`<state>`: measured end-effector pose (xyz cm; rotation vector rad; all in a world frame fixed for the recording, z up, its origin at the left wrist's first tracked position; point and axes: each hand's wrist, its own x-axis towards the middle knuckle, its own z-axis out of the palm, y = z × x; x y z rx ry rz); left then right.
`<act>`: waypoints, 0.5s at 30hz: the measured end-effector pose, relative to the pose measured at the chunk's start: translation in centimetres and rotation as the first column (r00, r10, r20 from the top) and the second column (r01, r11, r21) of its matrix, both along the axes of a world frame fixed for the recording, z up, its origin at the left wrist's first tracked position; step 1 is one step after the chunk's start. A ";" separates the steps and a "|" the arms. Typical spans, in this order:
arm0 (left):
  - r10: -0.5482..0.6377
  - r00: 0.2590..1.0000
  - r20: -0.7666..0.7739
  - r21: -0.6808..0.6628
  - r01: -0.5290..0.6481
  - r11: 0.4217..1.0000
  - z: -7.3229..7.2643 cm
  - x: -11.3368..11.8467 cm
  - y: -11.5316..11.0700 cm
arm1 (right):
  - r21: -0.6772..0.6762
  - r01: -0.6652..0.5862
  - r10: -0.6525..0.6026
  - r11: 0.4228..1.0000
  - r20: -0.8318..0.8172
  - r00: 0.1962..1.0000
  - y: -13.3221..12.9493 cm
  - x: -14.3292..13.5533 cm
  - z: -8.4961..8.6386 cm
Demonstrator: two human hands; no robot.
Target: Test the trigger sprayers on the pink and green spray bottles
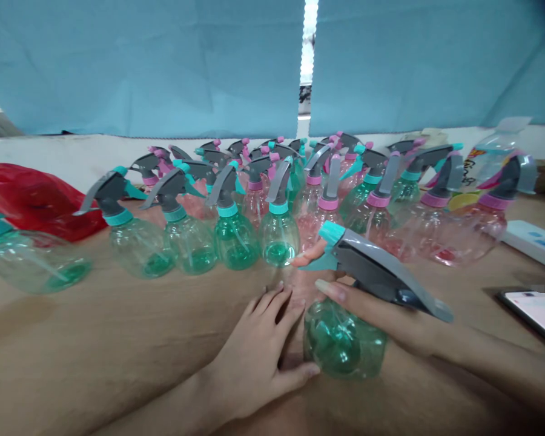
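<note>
My right hand [363, 306] is wrapped around the neck of a green see-through spray bottle [345, 345]. This bottle has a grey trigger head with a turquoise nozzle and trigger. It leans, nozzle toward the upper left, and one finger reaches up by the trigger. Palm down over the wooden table, my left hand [257, 348] is open, its fingers stretched forward and its thumb close to the bottle's lower left side. No object shows in that hand. Just beyond my hands stands another green spray bottle [279, 237] with a turquoise collar.
Several green and pink spray bottles [238, 242] stand in rows across the table [131, 339]. A red plastic bag [40, 197] lies at the left. On the right are a phone [533, 312], a white-and-blue box [536, 242] and a clear labelled bottle [495, 151]. Blue cloth [163, 66] hangs behind.
</note>
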<state>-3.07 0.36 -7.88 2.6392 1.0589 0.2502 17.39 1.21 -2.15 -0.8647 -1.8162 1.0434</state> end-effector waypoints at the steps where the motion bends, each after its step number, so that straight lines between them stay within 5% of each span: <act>1: -0.001 1.000 0.001 0.000 0.001 1.000 0.0 0.0 0.0 | 0.001 -0.001 0.001 1.000 -0.007 1.000 0.0 0.0 -0.1; 9: 0.001 1.000 -0.023 -0.016 -0.002 1.000 0.3 0.2 0.1 | 0.041 -0.047 0.045 0.998 0.045 0.998 0.3 0.8 0.1; 15: 0.002 0.999 -0.041 -0.013 -0.003 1.000 0.3 0.1 0.0 | 0.003 -0.001 0.001 1.000 0.045 0.999 0.2 1.7 -1.5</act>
